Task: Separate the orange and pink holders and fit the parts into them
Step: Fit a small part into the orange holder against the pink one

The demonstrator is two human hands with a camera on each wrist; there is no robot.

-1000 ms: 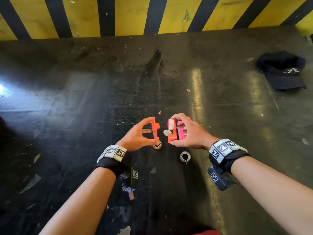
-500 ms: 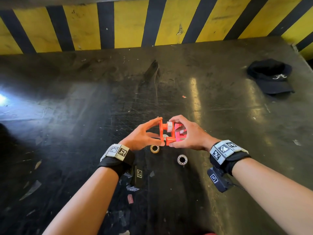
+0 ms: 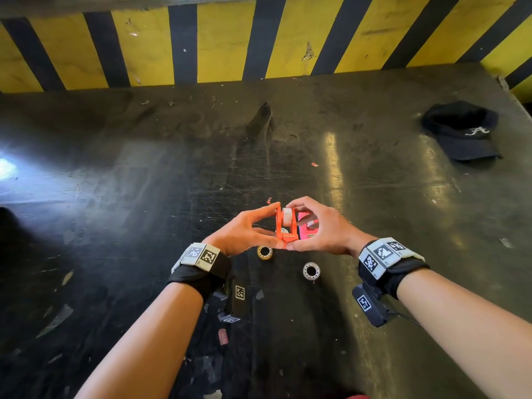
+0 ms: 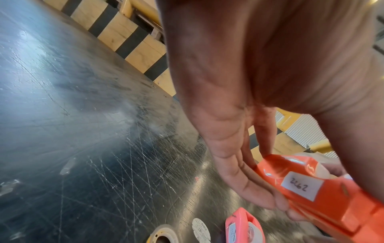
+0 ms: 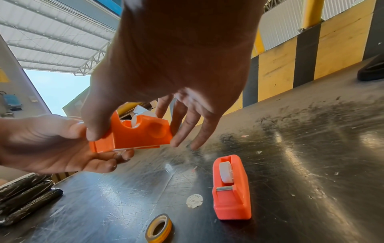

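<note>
Bare forearms, each wearing a black wrist strap (image 3: 403, 272) topped with grey blocks of black-and-white square markers

- In front of you lies a dark, glossy table (image 3: 121, 180), scratched all over and scattered with small scraps and torn bits.
- Bright glare sits on its left edge, and two pale streaks of reflected light run down its right half.
- Behind it stands a striped barrier (image 3: 218, 41), yellow and black, its paint chipped in places.
- A black cap (image 3: 460, 131) with white lettering rests on the table's far right, well apart from your work.
- Your right wrist view shows a corrugated roof (image 5: 54, 32) on metal trusses overhead, with a patch of pale blue sky (image 5: 56, 88) below it.
</note>
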